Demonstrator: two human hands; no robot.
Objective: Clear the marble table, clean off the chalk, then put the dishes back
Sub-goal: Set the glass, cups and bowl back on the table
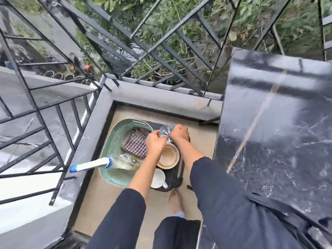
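Clear vessel (166, 131) (glass or bottle, too blurred to say) at the far end of a dark tray (175, 177) on the floor; the left hand (155, 143) takes its left side and the right hand (179, 132) its right, each grip curled close round it with the fingertips hidden; long axis looks near upright, not certain.

Just nearer the person on the same tray: stacked beige bowls (168, 156), then a white mug (158, 177), handle toward the feet.

Key relation: the black marble desk (278, 141) stands to the right and well above the tray, so the right hand is nearer; any lift goes up and rightward.

The desk top carries no dishes; pale hazy patches on it, chalk or sky glare, cannot tell; judged: the wipe is not yet done.

Left of the tray, touching it: green basket (107, 153) holding a checked cloth (135, 143) and a clear bottle (125, 162), white neck over the rim.

Concrete floor (100, 194); black railing (161, 45); greenery below.
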